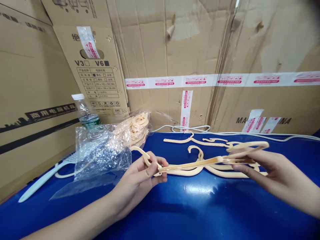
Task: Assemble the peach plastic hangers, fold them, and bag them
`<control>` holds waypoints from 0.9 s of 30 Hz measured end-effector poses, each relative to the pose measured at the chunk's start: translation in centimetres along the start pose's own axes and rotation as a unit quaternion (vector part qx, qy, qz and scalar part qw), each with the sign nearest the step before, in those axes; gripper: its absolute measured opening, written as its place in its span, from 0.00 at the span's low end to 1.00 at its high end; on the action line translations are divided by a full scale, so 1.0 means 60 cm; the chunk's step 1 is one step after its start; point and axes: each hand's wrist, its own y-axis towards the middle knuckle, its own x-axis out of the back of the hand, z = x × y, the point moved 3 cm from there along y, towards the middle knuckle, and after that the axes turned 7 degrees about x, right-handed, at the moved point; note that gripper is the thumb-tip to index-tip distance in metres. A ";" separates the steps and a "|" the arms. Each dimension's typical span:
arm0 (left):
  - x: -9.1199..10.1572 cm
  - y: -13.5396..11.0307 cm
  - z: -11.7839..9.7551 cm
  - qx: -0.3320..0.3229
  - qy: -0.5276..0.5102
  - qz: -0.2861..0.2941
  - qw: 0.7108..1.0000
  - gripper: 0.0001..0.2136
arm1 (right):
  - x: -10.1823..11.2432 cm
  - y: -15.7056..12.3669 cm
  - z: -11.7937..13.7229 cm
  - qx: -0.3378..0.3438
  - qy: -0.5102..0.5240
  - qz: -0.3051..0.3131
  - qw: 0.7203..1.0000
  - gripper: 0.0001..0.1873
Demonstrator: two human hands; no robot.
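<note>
A beige plastic folding clothes hanger (pixel 192 164) stretches between my two hands above the blue table. My left hand (pixel 146 173) pinches its left end, near a curved piece that sticks out past the thumb. At the other end, my right hand (pixel 267 166) is closed around the hanger, with a curved hook-like part above the thumb. Behind it lies another beige hanger (pixel 183 172) with its hook pointing up, partly covered by the held one. Farther back are a third hanger (pixel 175 141) and some small loose beige pieces (pixel 211 140).
At the left lie a crumpled clear plastic bag (pixel 100 160), a pale blue slotted utensil (pixel 45 183) and a bag of beige hanger parts (pixel 138 128). A water bottle (pixel 86 113) stands behind. Cardboard walls (pixel 172 50) enclose the table (pixel 180 210); a white cable (pixel 275 136) runs along the back.
</note>
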 end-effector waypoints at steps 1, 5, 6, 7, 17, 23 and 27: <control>0.000 0.000 0.001 0.002 0.000 0.001 1.000 0.09 | 0.001 0.001 0.002 0.001 -0.003 -0.003 1.000 0.08; -0.002 -0.002 0.003 0.014 -0.006 0.001 1.000 0.08 | 0.002 0.005 0.010 0.012 -0.007 -0.021 1.000 0.06; -0.002 -0.002 0.003 0.016 -0.008 0.001 1.000 0.08 | 0.003 0.006 0.011 0.016 -0.009 -0.024 1.000 0.06; -0.002 -0.003 0.003 0.018 -0.011 0.002 1.000 0.08 | 0.003 0.006 0.012 0.019 -0.011 -0.027 0.999 0.06; 0.005 -0.001 0.002 0.018 -0.019 -0.011 1.000 0.07 | 0.001 0.003 0.010 0.029 -0.035 -0.036 0.998 0.06; 0.006 0.000 0.005 0.023 0.005 -0.041 0.999 0.07 | -0.003 -0.007 -0.001 0.026 -0.051 -0.022 0.998 0.06; 0.014 0.000 0.009 0.021 0.030 -0.081 0.996 0.08 | -0.007 -0.005 0.010 0.050 -0.038 -0.006 0.998 0.07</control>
